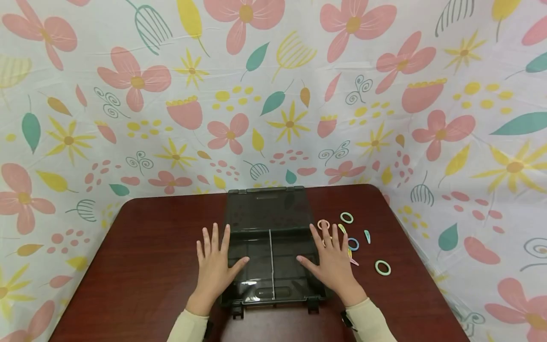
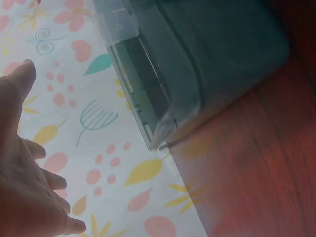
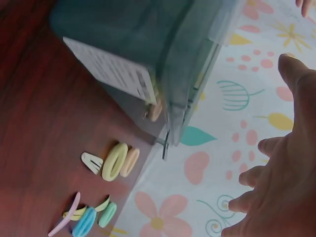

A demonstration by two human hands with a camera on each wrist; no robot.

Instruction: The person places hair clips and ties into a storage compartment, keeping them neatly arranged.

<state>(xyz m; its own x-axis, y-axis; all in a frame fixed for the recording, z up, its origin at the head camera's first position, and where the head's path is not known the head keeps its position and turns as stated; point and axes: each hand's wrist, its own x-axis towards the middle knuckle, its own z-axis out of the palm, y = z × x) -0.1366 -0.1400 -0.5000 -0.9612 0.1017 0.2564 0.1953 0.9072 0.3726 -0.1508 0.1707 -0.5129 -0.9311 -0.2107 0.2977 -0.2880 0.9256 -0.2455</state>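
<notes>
A dark see-through plastic box [image 1: 252,270] lies open on the table, its lid [image 1: 269,209] folded back toward the wall. A pale divider [image 1: 271,259] splits the inside into left and right parts. My left hand [image 1: 215,268], fingers spread, is over the box's left edge and holds nothing. Over the right edge is my right hand [image 1: 337,268], also spread and holding nothing. Whether either hand touches the box cannot be told. By the right hand lie a blue hair tie [image 1: 357,244], a yellow snap clip [image 1: 342,229] and a pink snap clip [image 1: 353,261], partly covered by the fingers.
Farther right are a light blue snap clip [image 1: 367,236] and a green hair tie [image 1: 383,274]. A white label [image 3: 111,71] is on the box's side. Two latches [image 1: 237,310] stick out at the box's front. A flowered cloth [image 1: 231,95] hangs behind the dark red table [image 1: 141,266].
</notes>
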